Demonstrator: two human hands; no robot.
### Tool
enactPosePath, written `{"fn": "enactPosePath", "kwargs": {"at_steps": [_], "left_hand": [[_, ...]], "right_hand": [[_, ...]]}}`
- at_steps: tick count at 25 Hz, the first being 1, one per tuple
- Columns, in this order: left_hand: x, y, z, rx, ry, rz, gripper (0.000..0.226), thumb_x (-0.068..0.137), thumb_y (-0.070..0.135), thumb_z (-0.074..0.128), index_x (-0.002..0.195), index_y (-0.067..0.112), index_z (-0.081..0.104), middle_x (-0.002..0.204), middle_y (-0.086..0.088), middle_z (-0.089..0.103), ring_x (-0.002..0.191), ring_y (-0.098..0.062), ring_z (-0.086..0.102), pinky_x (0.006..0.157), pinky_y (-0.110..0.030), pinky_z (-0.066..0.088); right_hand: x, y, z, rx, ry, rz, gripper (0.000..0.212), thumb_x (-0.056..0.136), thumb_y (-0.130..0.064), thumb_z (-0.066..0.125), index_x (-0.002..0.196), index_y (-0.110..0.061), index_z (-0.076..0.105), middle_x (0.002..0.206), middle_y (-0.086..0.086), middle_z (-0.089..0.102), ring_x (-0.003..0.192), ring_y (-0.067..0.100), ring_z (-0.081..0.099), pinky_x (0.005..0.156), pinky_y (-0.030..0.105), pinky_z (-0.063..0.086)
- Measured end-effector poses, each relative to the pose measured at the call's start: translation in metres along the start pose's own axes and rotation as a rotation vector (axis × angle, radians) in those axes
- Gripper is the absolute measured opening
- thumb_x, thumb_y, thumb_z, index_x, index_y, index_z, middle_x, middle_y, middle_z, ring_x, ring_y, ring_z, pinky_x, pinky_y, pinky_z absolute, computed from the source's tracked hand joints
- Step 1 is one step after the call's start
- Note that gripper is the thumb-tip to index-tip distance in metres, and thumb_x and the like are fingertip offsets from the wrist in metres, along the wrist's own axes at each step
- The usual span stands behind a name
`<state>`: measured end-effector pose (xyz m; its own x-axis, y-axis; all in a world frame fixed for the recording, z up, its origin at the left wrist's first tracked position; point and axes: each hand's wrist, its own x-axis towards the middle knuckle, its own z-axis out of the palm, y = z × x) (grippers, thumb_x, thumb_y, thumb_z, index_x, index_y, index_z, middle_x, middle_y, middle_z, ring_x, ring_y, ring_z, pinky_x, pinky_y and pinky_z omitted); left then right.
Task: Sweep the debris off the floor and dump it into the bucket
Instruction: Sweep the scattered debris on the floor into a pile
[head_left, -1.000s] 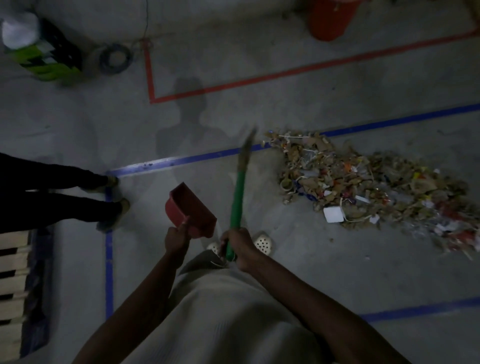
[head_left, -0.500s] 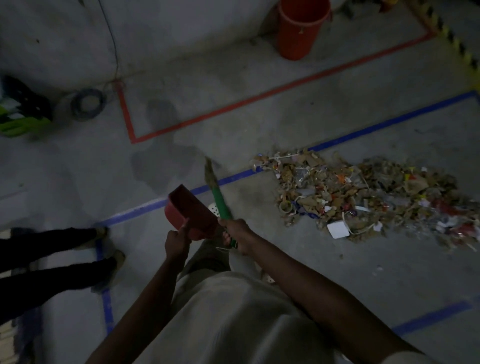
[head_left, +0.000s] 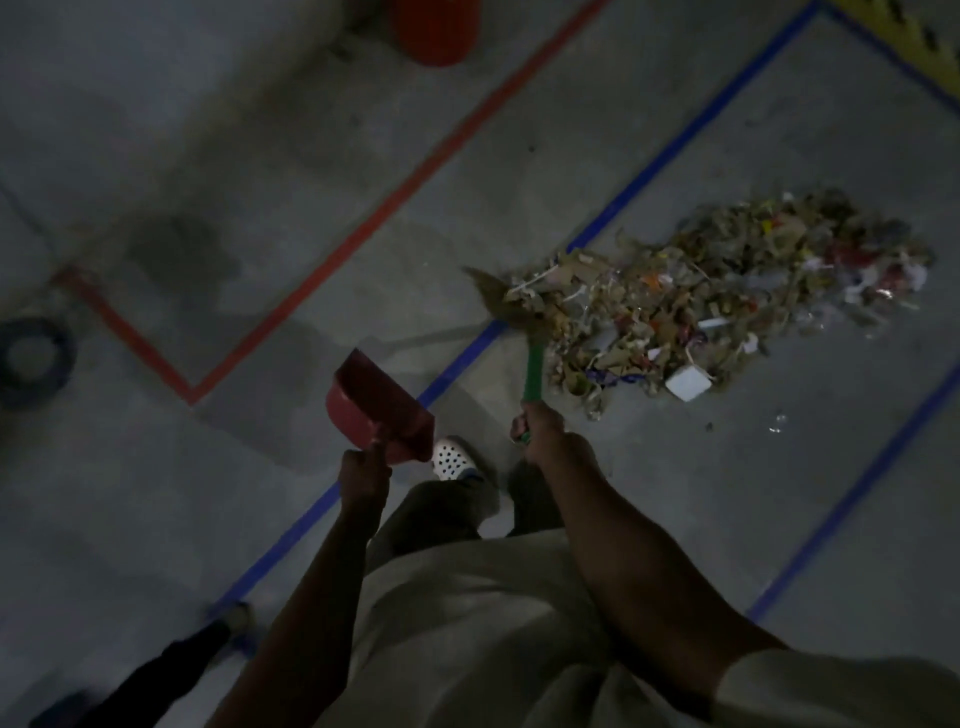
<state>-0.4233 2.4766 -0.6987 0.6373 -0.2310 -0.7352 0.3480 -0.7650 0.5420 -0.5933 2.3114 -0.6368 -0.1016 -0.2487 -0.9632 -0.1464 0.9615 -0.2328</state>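
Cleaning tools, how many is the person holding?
2: a red dustpan in the left hand, and a green-handled broom in the right hand, bristles against the debris pile. None seems hidden.

The broom (head_left: 533, 370) has been swung forward and right by the right hand (head_left: 540, 431); its bristles (head_left: 501, 304), raised before, are now set at the left edge of the debris (head_left: 727, 291), seemingly touching it.

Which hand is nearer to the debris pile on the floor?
Right. The right hand, gripping the green broom handle, is just beside the debris pile at its near edge. The left hand holds the red dustpan farther left, well apart from the pile.
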Motion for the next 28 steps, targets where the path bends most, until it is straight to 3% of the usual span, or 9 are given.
{"fn": "enactPosePath", "kwargs": {"at_steps": [3,7,10,11,13,16,22,25,28], "left_hand": [[0.031,0.03,0.015,0.098,-0.063,0.011,0.055,0.092,0.051,0.062,0.076,-0.002,0.06,0.062,-0.01,0.054,0.052,-0.021,0.045,0.047,-0.025,0.032],[0.051,0.06,0.028,0.282,-0.145,0.084,0.039,0.095,0.043,0.061,0.091,0.004,0.067,0.07,-0.012,0.061,0.068,-0.027,0.056,0.048,-0.023,0.039],[0.061,0.079,0.03,0.312,-0.138,0.043,0.052,0.093,0.048,0.059,0.094,-0.005,0.063,0.082,-0.018,0.064,0.07,-0.024,0.053,0.063,-0.03,0.04],[0.065,0.084,0.029,0.332,-0.136,0.041,0.05,0.095,0.045,0.058,0.098,-0.004,0.061,0.09,-0.021,0.065,0.075,-0.024,0.053,0.068,-0.033,0.039],[0.066,0.093,0.03,0.35,-0.15,0.044,0.043,0.096,0.041,0.055,0.101,-0.001,0.057,0.101,-0.023,0.064,0.081,-0.025,0.052,0.072,-0.036,0.038],[0.064,0.101,0.033,0.355,-0.163,0.07,0.037,0.098,0.039,0.054,0.093,0.002,0.056,0.097,-0.023,0.064,0.078,-0.037,0.056,0.07,-0.039,0.038],[0.056,0.109,0.044,0.354,-0.191,0.043,0.057,0.087,0.05,0.06,0.106,-0.004,0.062,0.113,-0.028,0.065,0.107,-0.049,0.061,0.079,-0.054,0.05],[0.051,0.104,0.05,0.326,-0.2,0.06,0.055,0.092,0.047,0.058,0.107,-0.006,0.062,0.111,-0.027,0.065,0.092,-0.042,0.063,0.078,-0.053,0.051],[0.045,0.098,0.049,0.285,-0.214,0.059,0.048,0.092,0.045,0.061,0.093,-0.003,0.065,0.088,-0.018,0.065,0.077,-0.029,0.057,0.07,-0.045,0.049]], "right_hand": [[0.016,-0.023,0.01,0.256,0.069,-0.054,0.017,0.106,-0.013,0.048,0.091,-0.005,0.049,0.084,0.014,0.043,0.073,0.026,0.044,0.068,0.031,0.037],[0.045,-0.05,-0.001,0.474,0.128,-0.007,0.027,0.103,-0.012,0.055,0.077,-0.011,0.045,0.073,0.007,0.038,0.06,0.016,0.036,0.057,0.028,0.031],[0.059,-0.06,-0.017,0.54,0.188,-0.008,0.009,0.098,-0.012,0.062,0.098,-0.003,0.059,0.078,0.01,0.046,0.065,0.018,0.044,0.059,0.03,0.039],[0.063,-0.062,-0.022,0.561,0.21,-0.014,0.015,0.097,-0.013,0.063,0.107,-0.001,0.062,0.081,0.01,0.049,0.069,0.019,0.048,0.062,0.032,0.044],[0.067,-0.06,-0.03,0.606,0.234,-0.028,0.011,0.096,-0.014,0.064,0.094,-0.005,0.061,0.08,0.009,0.051,0.068,0.019,0.049,0.061,0.031,0.045],[0.058,-0.054,-0.035,0.611,0.257,-0.033,0.023,0.098,-0.015,0.061,0.077,-0.011,0.053,0.069,0.006,0.047,0.057,0.016,0.043,0.054,0.029,0.036],[-0.016,-0.005,-0.013,0.631,0.089,0.006,0.031,0.103,-0.02,0.053,0.074,-0.01,0.052,0.054,0.002,0.047,0.043,0.015,0.044,0.044,0.026,0.038],[-0.053,-0.002,-0.003,0.764,-0.122,0.043,0.036,0.104,-0.023,0.048,0.07,-0.014,0.045,0.044,-0.005,0.042,0.031,0.008,0.039,0.032,0.017,0.032],[-0.079,-0.01,0.008,0.815,-0.182,0.045,0.038,0.106,-0.024,0.046,0.07,-0.014,0.046,0.043,-0.004,0.042,0.029,0.007,0.037,0.029,0.017,0.031]]}}
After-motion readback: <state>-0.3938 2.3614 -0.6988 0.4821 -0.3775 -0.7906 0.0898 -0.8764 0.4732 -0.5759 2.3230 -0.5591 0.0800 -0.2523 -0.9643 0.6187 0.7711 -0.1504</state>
